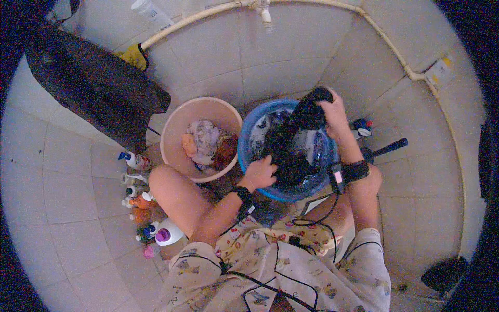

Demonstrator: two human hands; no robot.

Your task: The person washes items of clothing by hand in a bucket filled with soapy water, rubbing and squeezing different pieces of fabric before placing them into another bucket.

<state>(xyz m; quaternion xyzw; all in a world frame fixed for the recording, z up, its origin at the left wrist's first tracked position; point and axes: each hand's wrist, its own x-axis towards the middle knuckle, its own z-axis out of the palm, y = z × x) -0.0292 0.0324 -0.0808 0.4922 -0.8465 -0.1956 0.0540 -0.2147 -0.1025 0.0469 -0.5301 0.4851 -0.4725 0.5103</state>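
A blue plastic basin [242, 150] stands before me with sudsy water and a dark, wet garment [284, 152] in it. My right hand [333, 111] grips a bunched part of the garment, raised over the basin's far right rim. At the near left side of the basin, my left hand [262, 172] rests against the cloth with its fingers bent; whether they grip it I cannot tell. Left of the basin is a pink plastic basin [168, 156], holding a pale wet cloth [204, 140], an orange cloth [190, 145] and a reddish-brown one.
Several bottles stand by the left wall, among them a white bottle with a purple cap [169, 232]. A dark hanging sheet [93, 85] is at upper left. A black handle [390, 147] sticks out right of the blue basin. A tap [265, 13] and pipe run along the tiled wall.
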